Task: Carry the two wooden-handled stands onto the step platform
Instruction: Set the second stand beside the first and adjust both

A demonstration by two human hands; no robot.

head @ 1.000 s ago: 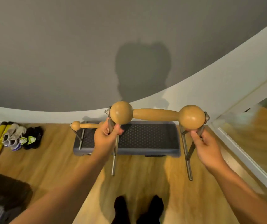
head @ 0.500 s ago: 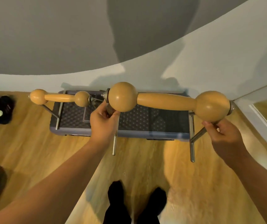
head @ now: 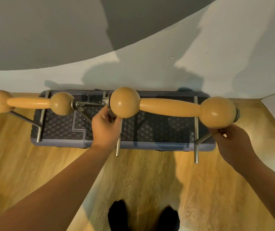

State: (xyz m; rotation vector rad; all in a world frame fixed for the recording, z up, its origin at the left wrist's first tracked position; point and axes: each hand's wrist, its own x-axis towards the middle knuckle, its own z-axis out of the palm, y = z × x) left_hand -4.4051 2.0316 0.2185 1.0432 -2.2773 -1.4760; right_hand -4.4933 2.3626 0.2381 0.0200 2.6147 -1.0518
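Held stand: a stand with a long turned wooden handle ending in two round knobs [head: 170,108] on grey metal legs, carried level over the right half of the platform; its two metal feet reach out past the platform's near edge, and whether they touch the platform cannot be told.
Left hand [head: 106,129]: fingers curled round the metal leg just under the handle's left knob, gripping it.
Right hand [head: 231,144]: fingers curled round the metal leg under the right knob, gripping it from below.
Second stand: a shorter-looking stand of the same make, wooden handle with two knobs [head: 28,102], over the left end of the platform; one metal foot lies on the platform's left edge, and its far knob juts out over the floor.
Gap between stands: the second stand's right knob and bolt sit near the held stand's left knob, not touching.
Step platform: a dark grey rectangular platform with a dimpled black top [head: 163,129], on the wooden floor, its far side against the wall.
Floor: light wood planks [head: 141,180].
Feet: two dark-socked feet [head: 143,215] at the bottom edge, well short of the platform.
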